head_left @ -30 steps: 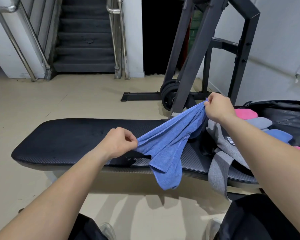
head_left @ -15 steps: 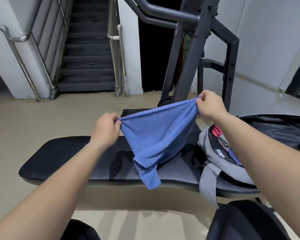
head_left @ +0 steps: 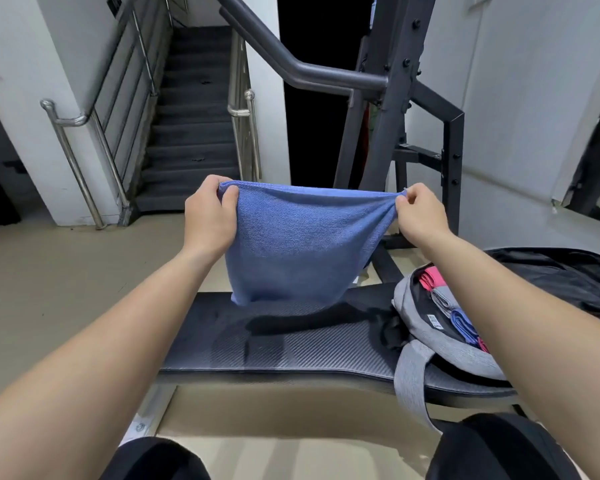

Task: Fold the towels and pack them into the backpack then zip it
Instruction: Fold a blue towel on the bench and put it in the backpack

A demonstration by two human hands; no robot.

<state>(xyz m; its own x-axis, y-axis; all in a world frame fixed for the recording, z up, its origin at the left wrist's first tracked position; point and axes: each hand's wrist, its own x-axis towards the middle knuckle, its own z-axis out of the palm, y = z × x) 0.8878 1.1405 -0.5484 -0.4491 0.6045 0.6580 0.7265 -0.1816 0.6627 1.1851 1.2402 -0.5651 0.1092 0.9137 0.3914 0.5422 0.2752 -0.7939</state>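
Blue towel hangs spread in the air, up and to the left of the backpack, its top edge pulled nearly level between the two hands. The left hand grips the corner farther from the backpack, fingers curled over the hem. The right hand pinches the corner nearer the backpack between thumb and fingertips, with the cloth gathered into a small bunch there.

The stretched edge is the towel's long axis at this moment. It runs side to side, pointing toward the backpack at its right end, and the rest of the cloth drops straight down from it. The bottom hem hangs low to the left of the backpack, close over the surface. Whether it touches cannot be told.

The backpack lies on the surface with its mouth open, and the folded towels inside show pink, grey and blue.

This looks like the opening-out before a fold. Most likely the two corners must be brought together, or the cloth laid flat on the stretch of surface left of the backpack. Of the two, the right hand is nearer the backpack's mouth, so it seems better placed to carry the folded piece across.
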